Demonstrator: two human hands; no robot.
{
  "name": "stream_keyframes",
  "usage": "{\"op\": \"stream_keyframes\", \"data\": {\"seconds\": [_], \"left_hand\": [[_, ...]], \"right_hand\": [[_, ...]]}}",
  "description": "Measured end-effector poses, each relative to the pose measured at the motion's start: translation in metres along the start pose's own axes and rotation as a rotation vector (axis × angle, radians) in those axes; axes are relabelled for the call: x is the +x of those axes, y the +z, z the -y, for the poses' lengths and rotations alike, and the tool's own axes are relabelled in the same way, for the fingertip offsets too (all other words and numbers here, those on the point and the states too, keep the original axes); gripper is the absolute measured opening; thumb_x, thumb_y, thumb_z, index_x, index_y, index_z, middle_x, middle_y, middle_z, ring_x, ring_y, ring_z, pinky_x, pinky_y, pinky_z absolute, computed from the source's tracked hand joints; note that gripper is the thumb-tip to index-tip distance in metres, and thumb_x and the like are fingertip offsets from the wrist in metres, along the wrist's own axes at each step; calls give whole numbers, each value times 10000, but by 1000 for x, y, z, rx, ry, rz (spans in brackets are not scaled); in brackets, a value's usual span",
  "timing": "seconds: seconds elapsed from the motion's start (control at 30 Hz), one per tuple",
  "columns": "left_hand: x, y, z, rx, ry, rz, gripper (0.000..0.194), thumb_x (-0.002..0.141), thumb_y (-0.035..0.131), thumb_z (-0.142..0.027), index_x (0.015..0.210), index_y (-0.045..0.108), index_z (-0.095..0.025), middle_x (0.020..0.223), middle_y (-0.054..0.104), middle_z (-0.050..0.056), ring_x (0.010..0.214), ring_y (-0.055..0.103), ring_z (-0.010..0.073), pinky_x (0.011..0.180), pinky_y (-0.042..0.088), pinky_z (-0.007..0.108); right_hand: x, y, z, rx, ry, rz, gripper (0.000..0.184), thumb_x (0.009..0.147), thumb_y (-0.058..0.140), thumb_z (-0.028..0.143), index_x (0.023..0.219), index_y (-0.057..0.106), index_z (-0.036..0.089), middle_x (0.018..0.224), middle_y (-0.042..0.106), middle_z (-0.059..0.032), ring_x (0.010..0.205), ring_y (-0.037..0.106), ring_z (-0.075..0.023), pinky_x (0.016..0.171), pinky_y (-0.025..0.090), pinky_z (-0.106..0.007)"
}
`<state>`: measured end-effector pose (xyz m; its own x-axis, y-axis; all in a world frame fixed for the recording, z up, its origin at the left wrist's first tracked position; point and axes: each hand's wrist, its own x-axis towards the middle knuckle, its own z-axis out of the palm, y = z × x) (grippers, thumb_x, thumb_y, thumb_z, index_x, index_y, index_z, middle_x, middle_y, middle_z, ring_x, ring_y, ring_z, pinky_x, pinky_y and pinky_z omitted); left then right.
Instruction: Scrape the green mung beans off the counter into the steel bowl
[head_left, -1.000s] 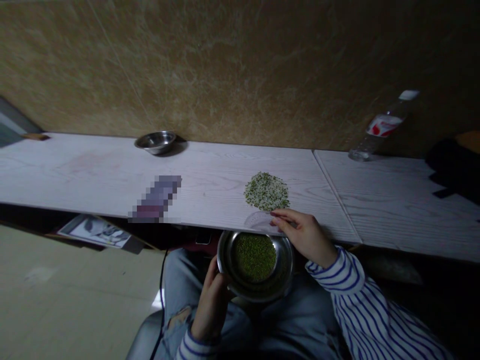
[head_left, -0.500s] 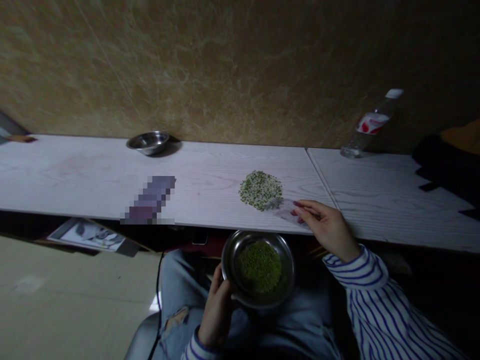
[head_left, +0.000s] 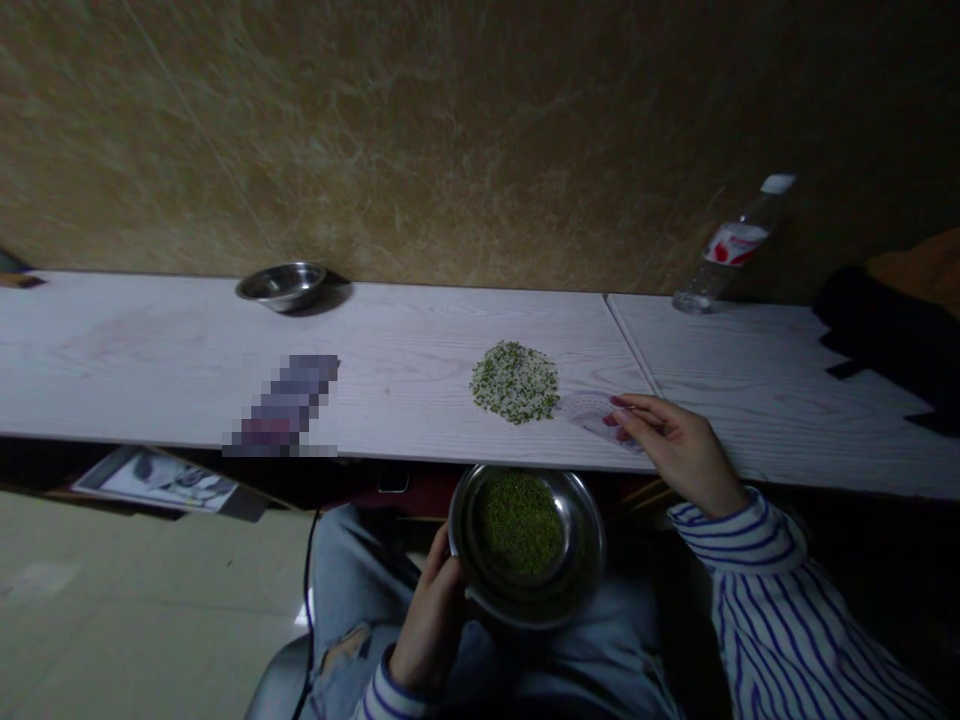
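Note:
My left hand (head_left: pixel 433 622) grips the left rim of a steel bowl (head_left: pixel 581 560), held over my lap just below the table's front edge. Green beans (head_left: pixel 523 522) that look like mung beans lie inside, gathered toward the bowl's far side. Pinched in my right hand (head_left: pixel 667 440) is a clear plastic protractor (head_left: pixel 589 410), low over the tabletop. Just left of the protractor's edge spreads a flat round pile of mixed green beans and white grains (head_left: pixel 515 383). Whether the protractor touches the table I cannot tell.
A second steel bowl (head_left: pixel 281 288) stands against the wall at the left. A pixelated flat object (head_left: pixel 289 405) lies nearer the front edge. At the back right stands a clear bottle (head_left: pixel 731 245) with a white cap, beside dark cloth (head_left: pixel 885 320). A seam crosses the white table (head_left: pixel 405 330).
My right hand has drawn the protractor rightward, off the pile's edge. The bowl in my left hand has shifted slightly right, and its beans sit closer to the far rim. The view has moved a little.

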<state>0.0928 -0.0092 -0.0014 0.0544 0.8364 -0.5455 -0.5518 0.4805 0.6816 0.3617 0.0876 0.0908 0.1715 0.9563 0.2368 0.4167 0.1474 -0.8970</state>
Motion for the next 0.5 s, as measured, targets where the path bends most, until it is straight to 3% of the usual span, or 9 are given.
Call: {"op": "stream_keyframes", "data": {"seconds": [0.5], "left_hand": [[4, 2, -5, -16, 23, -45, 609, 669, 694, -250, 1271, 603, -262, 1161, 703, 77, 994, 646, 294, 743, 526, 364]], "right_hand": [[12, 0, -14, 59, 15, 29, 516, 682, 739, 607, 969, 723, 179, 773, 751, -90, 653, 705, -207, 620, 594, -332]]}}
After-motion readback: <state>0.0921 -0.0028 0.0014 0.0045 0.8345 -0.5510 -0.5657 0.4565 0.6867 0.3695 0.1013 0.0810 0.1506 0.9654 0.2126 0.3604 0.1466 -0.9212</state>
